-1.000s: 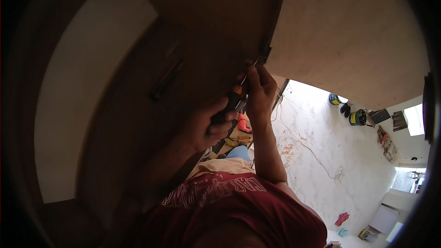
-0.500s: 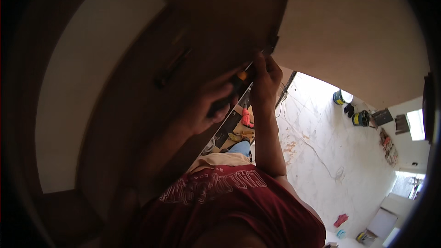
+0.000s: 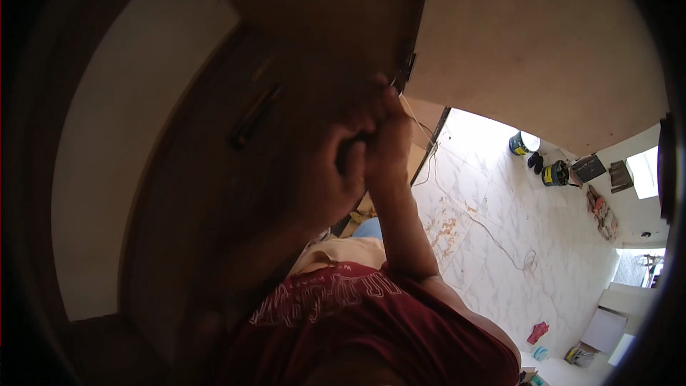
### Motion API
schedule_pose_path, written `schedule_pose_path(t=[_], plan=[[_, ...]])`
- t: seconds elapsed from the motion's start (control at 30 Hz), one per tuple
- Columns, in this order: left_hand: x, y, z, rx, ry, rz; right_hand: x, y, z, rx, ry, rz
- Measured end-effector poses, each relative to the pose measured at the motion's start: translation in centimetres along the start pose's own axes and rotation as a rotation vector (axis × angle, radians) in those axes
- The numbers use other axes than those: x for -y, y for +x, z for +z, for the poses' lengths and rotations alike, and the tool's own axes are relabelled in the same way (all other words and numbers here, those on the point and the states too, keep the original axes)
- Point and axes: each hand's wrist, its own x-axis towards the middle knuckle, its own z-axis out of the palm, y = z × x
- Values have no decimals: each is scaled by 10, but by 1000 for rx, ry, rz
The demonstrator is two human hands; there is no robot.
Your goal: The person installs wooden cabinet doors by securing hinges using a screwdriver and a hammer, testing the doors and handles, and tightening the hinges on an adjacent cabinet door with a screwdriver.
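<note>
My left hand (image 3: 334,171) is closed in deep shadow in front of a dark wooden door (image 3: 207,193). Its fingers curl round a screwdriver, whose black handle and orange band showed half a second earlier but are now almost wholly hidden. Pressed up against it, my right hand (image 3: 389,132) is raised at the door's edge with fingers bent together; what they pinch is hidden. Just above the right fingertips a dark hinge (image 3: 409,68) sits at the edge of a pale panel (image 3: 529,43).
A dark door handle (image 3: 254,118) sticks out left of my hands. Thin cable (image 3: 493,232) and brown debris (image 3: 446,232) lie on the white marbled floor (image 3: 479,286). Buckets (image 3: 556,174) and black footwear (image 3: 535,163) stand by the wall; a red cloth (image 3: 538,332) lies lower right.
My left hand has rotated and moved up against the right, covering the screwdriver. The right hand has shifted slightly left in view. A red drill seen below before is now hidden.
</note>
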Motion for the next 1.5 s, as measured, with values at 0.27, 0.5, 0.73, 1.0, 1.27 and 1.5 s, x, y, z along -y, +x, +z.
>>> schedule_pose_path(t=[0.27, 0.5, 0.73, 1.0, 1.27, 1.5], plan=[[19, -2, 12, -53, -257, -164, -8, 5, -22, -55, -756, -325], [17, 8, -3, -54, -235, 321, -22, -34, 8, -223, -671, -392], [3, -2, -1, -2, -111, 485, -19, -20, -35, 255, 233, 77], [20, 0, -1, -105, -486, 133, -11, -36, 20, -210, -582, -148], [11, -1, -10, 1, -898, -357, -33, -22, 14, -199, -701, -536], [-17, -4, -1, -70, -238, 177, -3, -24, -35, 202, 220, 159]])
